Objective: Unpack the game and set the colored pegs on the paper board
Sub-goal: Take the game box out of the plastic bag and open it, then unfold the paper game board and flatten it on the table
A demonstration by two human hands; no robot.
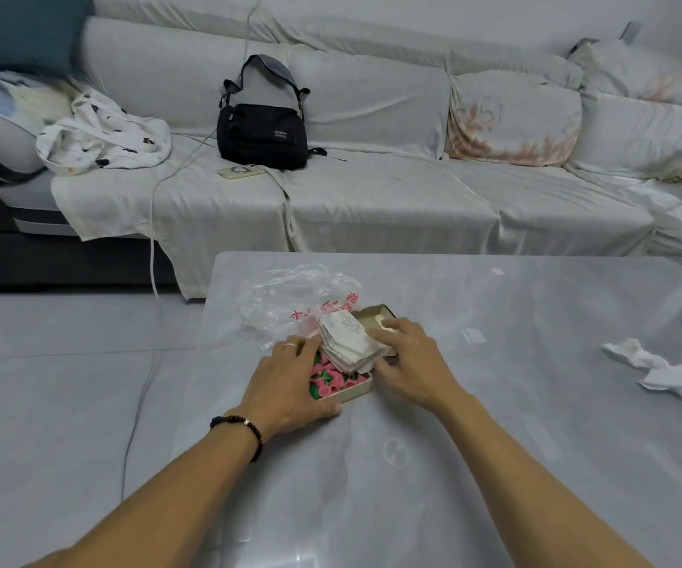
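Pink and green pegs (327, 382) fill a small cardboard box (357, 392) that the left hand (290, 387) grips by its near corner, thumb against the side. Right hand (407, 356) pinches a folded paper board (345, 340) lying over the box, its long axis running away towards the sofa (372, 190). Box sits on a glossy grey tabletop (495, 403), beside a plastic bag (290, 305); crumpled tissues (663, 368) lie well apart at right.
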